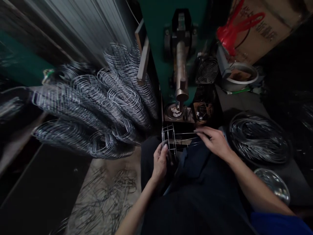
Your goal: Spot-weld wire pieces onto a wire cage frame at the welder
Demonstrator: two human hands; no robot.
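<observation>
My left hand (160, 160) is closed on a round wire frame (168, 133), two metal rings joined by short crossbars, held above my lap. To the right, the fingers of my right hand (215, 143) pinch the end of a thin metal wire (186, 133). That wire runs left toward the frame; whether it is joined to the frame I cannot tell. More thin wires show just below it. Just beyond my hands stands a machine with a thick metal arm (181, 65), pointing down over a small round plate (172, 112).
Stacks of wire rings (127, 98) stand on the left, with loose wires (107, 189) scattered on the floor. On the right are a coil of wire rings (259, 137), a shiny metal bowl (272, 184), a pale basin (241, 83), a small fan (207, 70) and a cardboard box (266, 32).
</observation>
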